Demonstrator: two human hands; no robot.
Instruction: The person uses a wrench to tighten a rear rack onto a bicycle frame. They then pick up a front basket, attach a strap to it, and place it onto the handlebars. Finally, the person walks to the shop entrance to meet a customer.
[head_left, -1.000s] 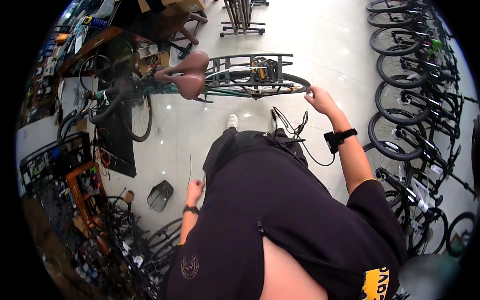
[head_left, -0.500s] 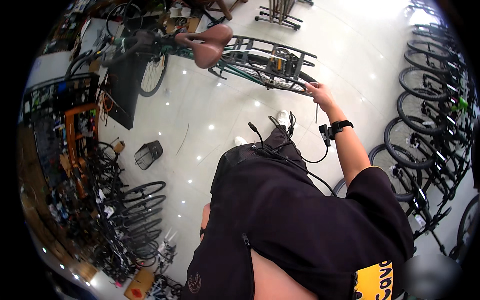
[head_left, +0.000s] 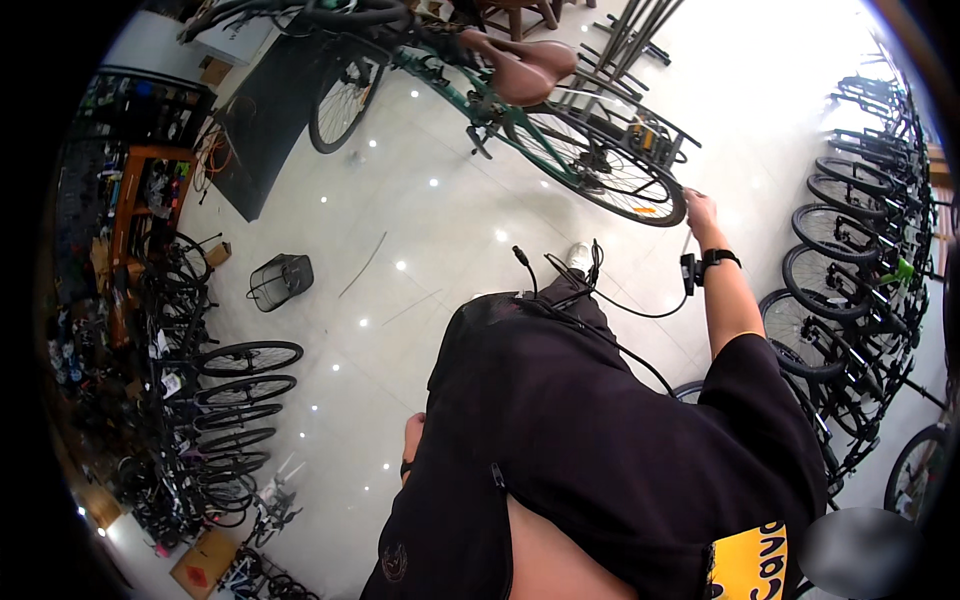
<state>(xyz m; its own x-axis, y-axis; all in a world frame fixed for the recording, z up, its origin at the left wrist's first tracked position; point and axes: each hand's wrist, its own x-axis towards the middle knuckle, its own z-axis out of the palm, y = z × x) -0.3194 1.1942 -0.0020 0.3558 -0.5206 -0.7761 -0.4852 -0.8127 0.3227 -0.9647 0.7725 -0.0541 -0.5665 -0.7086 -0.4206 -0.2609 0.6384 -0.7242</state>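
Green bicycle, brown saddle: far. Right hand: right, by its rear wheel. Left hand: near, beside black top. Either grip: cannot tell.

Saddle: brown | bicycle frame: green | rear tyre: black | wheel reflector: orange | floor: pale grey | mat: dark | shirt: black, yellow patch

I can't judge the left hand's grip: dark clothing hides part of it. The slim thing under the right hand is too small to name. The green bicycle has its handlebar cut off up top; low right, a grey patch blurs.
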